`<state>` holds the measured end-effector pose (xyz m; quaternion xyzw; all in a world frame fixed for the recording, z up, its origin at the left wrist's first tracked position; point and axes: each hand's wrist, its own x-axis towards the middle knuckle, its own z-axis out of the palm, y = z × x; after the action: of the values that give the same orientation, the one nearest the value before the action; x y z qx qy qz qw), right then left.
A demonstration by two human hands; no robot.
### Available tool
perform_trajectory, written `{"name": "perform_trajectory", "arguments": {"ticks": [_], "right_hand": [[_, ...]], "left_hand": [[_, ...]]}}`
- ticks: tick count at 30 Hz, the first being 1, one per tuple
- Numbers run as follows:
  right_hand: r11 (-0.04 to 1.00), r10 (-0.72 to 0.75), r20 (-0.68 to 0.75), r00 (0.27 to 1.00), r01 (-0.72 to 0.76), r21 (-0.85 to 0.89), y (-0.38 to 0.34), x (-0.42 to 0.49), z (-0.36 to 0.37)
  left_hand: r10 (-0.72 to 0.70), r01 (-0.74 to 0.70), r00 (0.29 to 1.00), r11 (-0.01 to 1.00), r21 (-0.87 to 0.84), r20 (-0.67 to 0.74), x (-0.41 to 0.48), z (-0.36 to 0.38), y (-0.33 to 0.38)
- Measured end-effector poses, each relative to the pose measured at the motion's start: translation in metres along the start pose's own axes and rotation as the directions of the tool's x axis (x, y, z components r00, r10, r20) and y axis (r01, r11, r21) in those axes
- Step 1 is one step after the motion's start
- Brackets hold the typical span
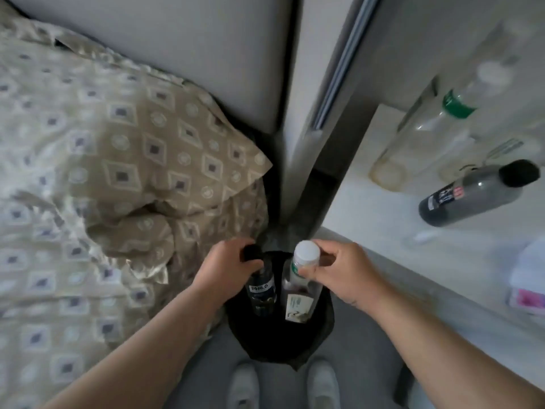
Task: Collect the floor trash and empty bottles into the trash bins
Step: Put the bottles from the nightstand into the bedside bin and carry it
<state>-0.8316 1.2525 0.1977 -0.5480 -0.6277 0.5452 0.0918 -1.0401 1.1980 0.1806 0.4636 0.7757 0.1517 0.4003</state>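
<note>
Hands side by side, each clamped on a bottle neck: left hand [227, 261] grips the black-capped bottle [262, 293], right hand [342, 270] pinches the white-capped bottle [300, 293]. Both bottles hang upright, bases down, over the black trash bin [277, 340] directly below. The bed [88, 172] crowds the left hand; beyond the right, the surface [383, 208] carries a dark bottle [472, 196] and a clear bottle [427, 134].

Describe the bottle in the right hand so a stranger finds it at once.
Between the bed and the white desk stands a black-lined bin. Over it, the right hand pinches a clear bottle. Unlike the black-capped bottle beside it, it has a white cap and pale label.
</note>
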Motion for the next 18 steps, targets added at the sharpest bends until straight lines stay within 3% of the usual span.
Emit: {"name": "perform_trajectory", "arguments": {"ticks": [8,13,18], "right_hand": [[0.993,0.057,0.074,0.996,-0.05,-0.104,0.105,0.061,0.08],[0.964,0.066,0.094,0.993,-0.039,-0.264,0.14,0.094,0.108],[0.908,0.127,0.13,0.983,-0.063,-0.415,0.161,0.113,0.121]], "left_hand": [[-0.12,0.103,0.987,0.983,0.151,0.107,0.055,0.104,-0.09],[-0.067,0.026,0.991,0.941,0.336,0.111,0.08,0.139,-0.111],[-0.045,-0.079,0.977,0.832,0.549,0.21,0.095,0.161,-0.113]]}}
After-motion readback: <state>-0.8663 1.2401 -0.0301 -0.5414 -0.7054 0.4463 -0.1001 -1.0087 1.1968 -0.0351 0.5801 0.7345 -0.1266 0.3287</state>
